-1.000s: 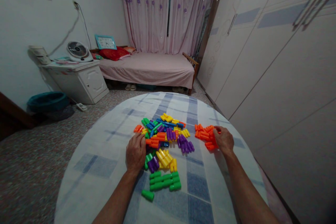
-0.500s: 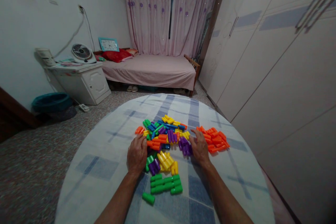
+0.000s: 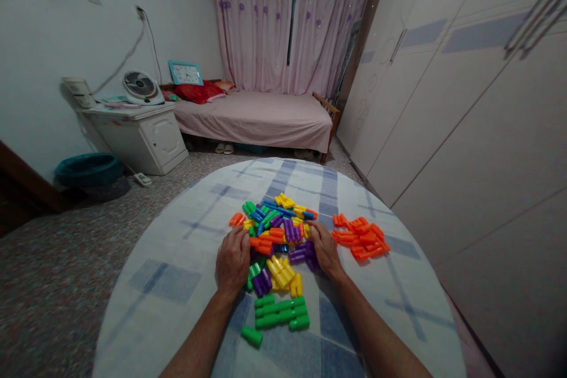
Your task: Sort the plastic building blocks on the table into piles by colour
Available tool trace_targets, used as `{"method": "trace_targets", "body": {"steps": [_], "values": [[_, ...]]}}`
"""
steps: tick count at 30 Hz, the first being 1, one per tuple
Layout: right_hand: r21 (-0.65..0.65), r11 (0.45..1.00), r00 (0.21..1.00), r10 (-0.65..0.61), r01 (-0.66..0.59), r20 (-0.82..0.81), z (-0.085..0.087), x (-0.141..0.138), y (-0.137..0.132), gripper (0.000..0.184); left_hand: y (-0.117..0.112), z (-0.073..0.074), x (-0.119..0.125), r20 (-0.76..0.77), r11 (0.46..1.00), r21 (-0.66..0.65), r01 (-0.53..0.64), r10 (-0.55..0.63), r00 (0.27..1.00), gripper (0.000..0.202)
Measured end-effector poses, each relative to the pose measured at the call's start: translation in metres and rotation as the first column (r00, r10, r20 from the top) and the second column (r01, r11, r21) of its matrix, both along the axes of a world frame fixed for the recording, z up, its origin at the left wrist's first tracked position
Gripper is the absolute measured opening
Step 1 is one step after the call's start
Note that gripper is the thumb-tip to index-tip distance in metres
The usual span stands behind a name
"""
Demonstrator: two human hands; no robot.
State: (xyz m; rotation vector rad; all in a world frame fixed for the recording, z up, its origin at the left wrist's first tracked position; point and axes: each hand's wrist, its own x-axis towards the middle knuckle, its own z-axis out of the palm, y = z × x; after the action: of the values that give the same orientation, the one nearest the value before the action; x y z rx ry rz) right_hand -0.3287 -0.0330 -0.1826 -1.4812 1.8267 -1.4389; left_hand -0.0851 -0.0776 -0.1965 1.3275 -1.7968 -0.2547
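Fingers (image 3: pixel 318 235) at blocks (image 3: pixel 280 269), bin (image 3: pixel 88 169) on floor (image 3: pixel 80 260)

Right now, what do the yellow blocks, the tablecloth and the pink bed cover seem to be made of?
Yellow blocks: likely hard molded plastic, smooth and somewhat glossy, given the bright highlights.
Tablecloth: matte and checked, perhaps woven fabric, though coated vinyl can't be ruled out.
Pink bed cover: probably fabric, matte, draping softly over the bed's edge.
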Motion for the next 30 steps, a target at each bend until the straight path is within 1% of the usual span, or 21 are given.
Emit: {"method": "trace_targets", "body": {"steps": [3, 6, 8, 10, 13, 15, 17, 19, 22, 27, 30], "values": [[0.020, 0.997, 0.997, -0.074, 0.074, -0.001, 0.002, -0.018, -0.003, 0.047, 0.000, 0.000, 0.000, 0.017, 1.000, 0.007, -0.003, 0.003, 1.000, 0.044], [0.031, 0.986, 0.987, -0.161, 0.161, -0.015, -0.004, -0.035, -0.004, 0.047, 0.000, -0.001, 0.001, 0.031, 1.000, 0.009, 0.013, -0.013, 0.999, 0.045], [0.033, 0.983, 0.983, -0.181, 0.182, -0.044, -0.007, -0.041, -0.005, 0.047, 0.000, -0.001, 0.001, 0.026, 1.000, 0.019, 0.016, -0.017, 1.000, 0.045], [0.008, 0.985, 0.978, -0.167, 0.170, -0.122, -0.008, -0.044, -0.011, 0.045, 0.000, -0.001, 0.000, 0.014, 0.999, 0.030, 0.014, -0.014, 1.000, 0.045], [-0.051, 0.993, 0.951, -0.121, 0.111, -0.284, -0.008, -0.043, -0.028, 0.045, -0.001, 0.000, -0.001, -0.004, 0.999, 0.044, 0.004, -0.004, 1.000, 0.045], [-0.041, 0.996, 0.927, -0.093, 0.084, -0.364, -0.011, -0.043, -0.040, 0.049, -0.001, -0.001, 0.000, -0.013, 0.999, 0.048, 0.004, -0.003, 1.000, 0.045], [0.008, 0.996, 0.906, -0.079, 0.090, -0.416, -0.017, -0.043, -0.050, 0.053, -0.002, -0.002, 0.000, -0.021, 0.999, 0.050, 0.011, -0.010, 1.000, 0.044], [0.042, 0.993, 0.893, -0.078, 0.108, -0.443, -0.023, -0.044, -0.056, 0.051, -0.002, -0.003, 0.001, -0.026, 0.998, 0.051, 0.019, -0.018, 1.000, 0.044], [0.050, 0.991, 0.888, -0.091, 0.128, -0.452, -0.028, -0.045, -0.057, 0.044, -0.002, -0.004, 0.001, -0.032, 0.998, 0.052, 0.021, -0.019, 0.999, 0.044], [0.107, 0.978, 0.869, -0.106, 0.179, -0.483, -0.020, -0.044, -0.055, 0.034, -0.002, -0.003, 0.001, -0.041, 0.998, 0.056, 0.021, -0.019, 0.999, 0.044], [0.099, 0.974, 0.853, -0.126, 0.203, -0.506, -0.015, -0.038, -0.053, 0.032, -0.002, -0.002, 0.001, -0.036, 0.998, 0.057, 0.026, -0.024, 0.999, 0.045]]}}
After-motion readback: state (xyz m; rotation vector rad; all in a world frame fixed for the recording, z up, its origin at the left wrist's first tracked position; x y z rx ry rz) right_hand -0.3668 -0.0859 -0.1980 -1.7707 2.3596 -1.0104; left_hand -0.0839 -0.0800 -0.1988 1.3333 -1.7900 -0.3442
